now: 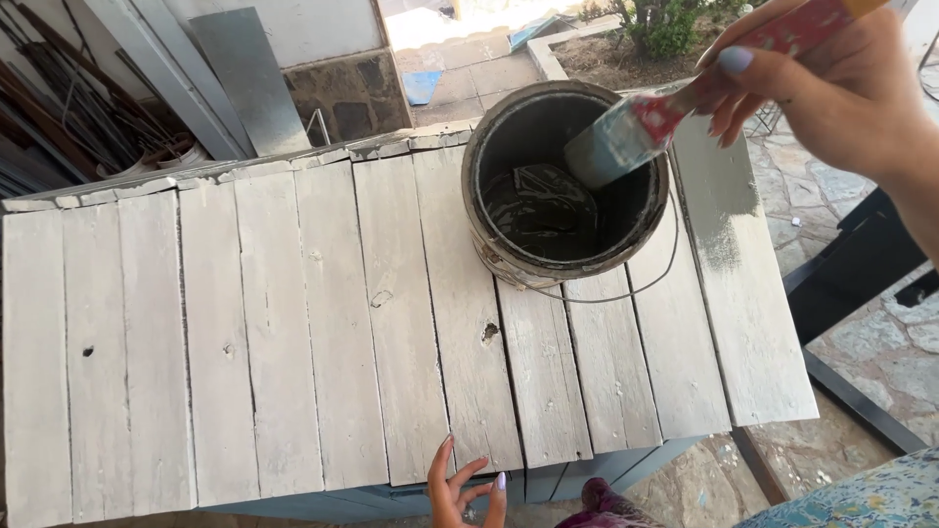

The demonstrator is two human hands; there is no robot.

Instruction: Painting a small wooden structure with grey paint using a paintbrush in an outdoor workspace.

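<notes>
Left hand [460, 489], fingers spread, steadies my tabletop [293, 323] edge while right hand [831, 88] fingers pinch brush [626, 137] over can [562, 186] for loading.

A red-handled paintbrush [626, 132], bristles grey, tilts into an open, upright paint can [565, 186] of grey paint.

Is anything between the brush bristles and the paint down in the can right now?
Nothing visible. The right hand holds the paintbrush with its bristles inside the open paint can, above the dark paint. The wire handle hangs outside the can on the planks, and the left hand rests at the near edge.
</notes>
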